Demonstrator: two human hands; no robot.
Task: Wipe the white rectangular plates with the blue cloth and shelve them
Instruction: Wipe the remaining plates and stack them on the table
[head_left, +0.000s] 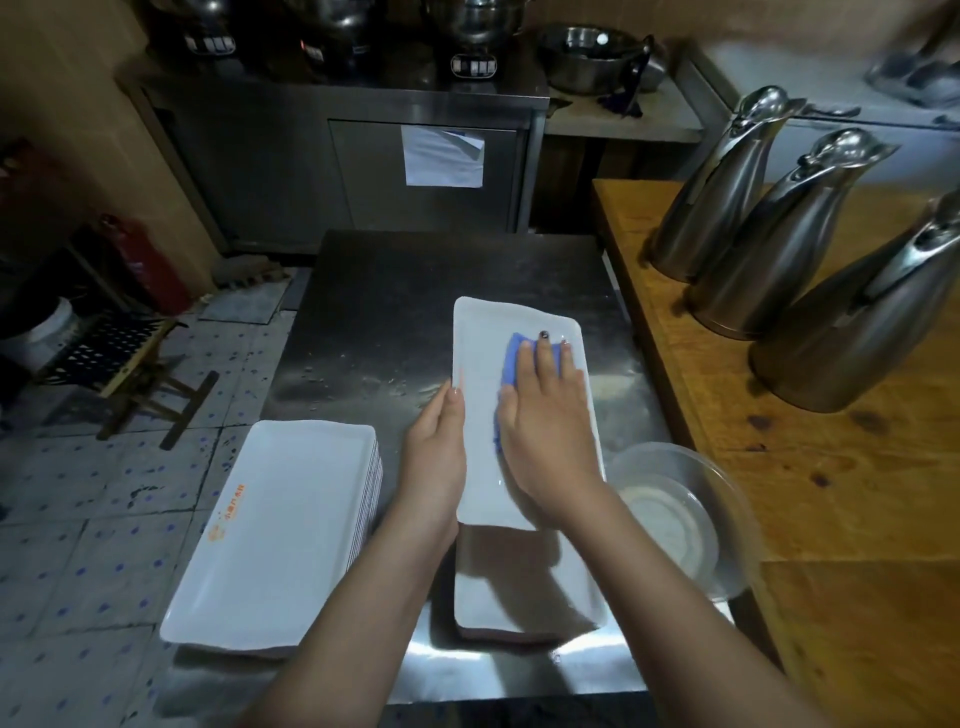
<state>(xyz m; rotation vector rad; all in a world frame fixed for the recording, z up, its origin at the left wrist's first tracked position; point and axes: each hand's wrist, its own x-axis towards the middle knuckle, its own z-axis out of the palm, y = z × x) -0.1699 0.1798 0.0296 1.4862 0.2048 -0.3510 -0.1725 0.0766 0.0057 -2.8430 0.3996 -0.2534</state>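
Observation:
A white rectangular plate (485, 343) lies lengthwise on the steel table, its near end resting over a second stack of white plates (519, 592). My right hand (545, 431) presses the blue cloth (514, 358) flat on the plate with straight fingers. Along the plate's left edge, my left hand (436, 452) steadies it with straight fingers touching the rim. A stack of several white rectangular plates (280, 530) with an orange logo sits at the table's near left corner.
The steel table (395, 312) has water drops near its middle. A clear plastic bowl (685, 519) stands at its right edge. Three steel jugs (769, 260) stand on the wooden counter to the right. A folding stool (130, 374) and a red extinguisher (150, 265) are on the floor left.

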